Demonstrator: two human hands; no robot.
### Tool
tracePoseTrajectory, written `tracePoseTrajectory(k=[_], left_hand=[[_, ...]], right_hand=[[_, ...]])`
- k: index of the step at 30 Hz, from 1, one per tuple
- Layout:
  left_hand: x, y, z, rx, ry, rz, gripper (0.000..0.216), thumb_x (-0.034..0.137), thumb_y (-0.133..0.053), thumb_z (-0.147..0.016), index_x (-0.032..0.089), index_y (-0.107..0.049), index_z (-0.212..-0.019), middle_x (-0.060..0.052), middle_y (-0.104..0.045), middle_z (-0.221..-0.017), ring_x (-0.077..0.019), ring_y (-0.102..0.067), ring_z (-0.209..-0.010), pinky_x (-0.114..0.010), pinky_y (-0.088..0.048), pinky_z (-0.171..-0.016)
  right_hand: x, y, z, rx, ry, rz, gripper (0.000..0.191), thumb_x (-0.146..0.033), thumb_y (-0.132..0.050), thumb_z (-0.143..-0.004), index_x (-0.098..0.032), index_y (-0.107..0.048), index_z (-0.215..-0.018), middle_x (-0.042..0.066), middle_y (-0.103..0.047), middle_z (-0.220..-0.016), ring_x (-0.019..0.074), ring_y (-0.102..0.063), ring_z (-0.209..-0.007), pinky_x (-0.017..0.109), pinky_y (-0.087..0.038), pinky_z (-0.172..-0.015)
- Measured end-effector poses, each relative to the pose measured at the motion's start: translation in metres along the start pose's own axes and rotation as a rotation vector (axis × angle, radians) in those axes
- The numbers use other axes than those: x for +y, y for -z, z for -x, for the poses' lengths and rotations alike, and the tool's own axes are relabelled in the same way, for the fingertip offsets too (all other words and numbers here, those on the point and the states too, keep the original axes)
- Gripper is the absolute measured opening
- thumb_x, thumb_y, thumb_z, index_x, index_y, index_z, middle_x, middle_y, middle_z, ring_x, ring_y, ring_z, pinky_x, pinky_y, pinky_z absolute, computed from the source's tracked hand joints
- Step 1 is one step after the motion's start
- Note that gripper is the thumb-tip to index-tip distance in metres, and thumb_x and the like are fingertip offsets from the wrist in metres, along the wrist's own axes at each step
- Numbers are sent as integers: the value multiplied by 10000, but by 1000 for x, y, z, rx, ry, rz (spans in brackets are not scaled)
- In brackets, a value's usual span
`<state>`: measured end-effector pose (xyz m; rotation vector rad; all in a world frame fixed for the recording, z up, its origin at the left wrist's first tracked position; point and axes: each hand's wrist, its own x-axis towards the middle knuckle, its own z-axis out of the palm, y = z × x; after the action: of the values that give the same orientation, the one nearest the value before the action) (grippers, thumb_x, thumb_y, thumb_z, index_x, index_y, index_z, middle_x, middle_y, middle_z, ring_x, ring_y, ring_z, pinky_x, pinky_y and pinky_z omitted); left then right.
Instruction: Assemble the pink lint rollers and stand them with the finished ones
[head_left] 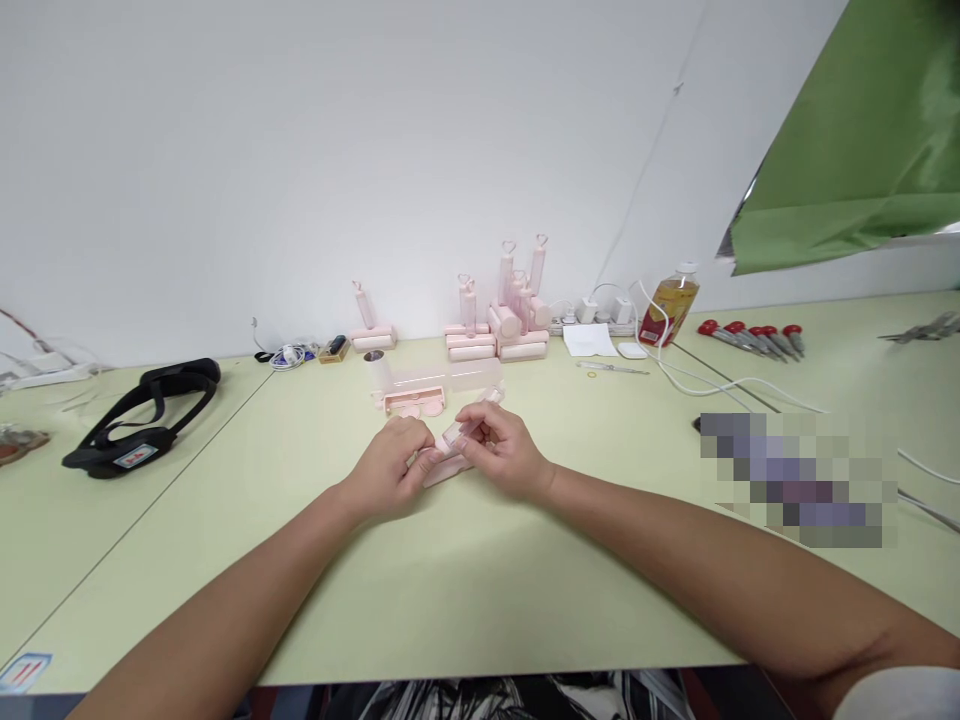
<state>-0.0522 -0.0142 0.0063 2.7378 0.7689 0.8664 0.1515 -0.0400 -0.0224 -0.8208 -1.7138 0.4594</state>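
Note:
At the middle of the table, my left hand (394, 462) is closed around the left end of a long pale-pink plastic part (448, 470), its thumb on top. My right hand (508, 452) pinches a small pale-pink handle piece (452, 434) against that part; its fingers partly hide the joint. Just beyond the hands lies an open pink roller case (415, 402) with round pink end pieces. Behind it are a white roll (378, 372) with a dark end and clear plastic covers (476, 374).
Several pink lint rollers (498, 345) stand against the wall, with another (373, 338) to their left. Rightward are tweezers (611, 368), a drink bottle (670, 305), white cables (709, 386) and red-handled tools (752, 340). A black head strap (142, 420) lies at left.

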Motion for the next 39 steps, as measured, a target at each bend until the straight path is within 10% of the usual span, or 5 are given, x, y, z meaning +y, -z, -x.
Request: tracePoseTrajectory(k=[23,39], left_hand=[[18,-10,3,18,188,150,307,409,-304,-964,209,-373,-742,20,-462,-643,-128,-393,-562,-261,-307,-533],[40,-17,0,134,322,401,325,453,-338,-961,209,-364,-747,42,-403,-636,-117,-367,-573,-250,-315,-542]], right_hand=[[-6,-5,8,-63,-142,-258,211,-372,-546,-905,-238,-443,-1031,-29,-550,-730,103,-562,-515,237,-472,-479],[-20,9,-2,-106,80,-39,250,-274,-431,-950,-246,-391,-1195,-22,-535,-729,120,-524,-562,243,-425,-532]])
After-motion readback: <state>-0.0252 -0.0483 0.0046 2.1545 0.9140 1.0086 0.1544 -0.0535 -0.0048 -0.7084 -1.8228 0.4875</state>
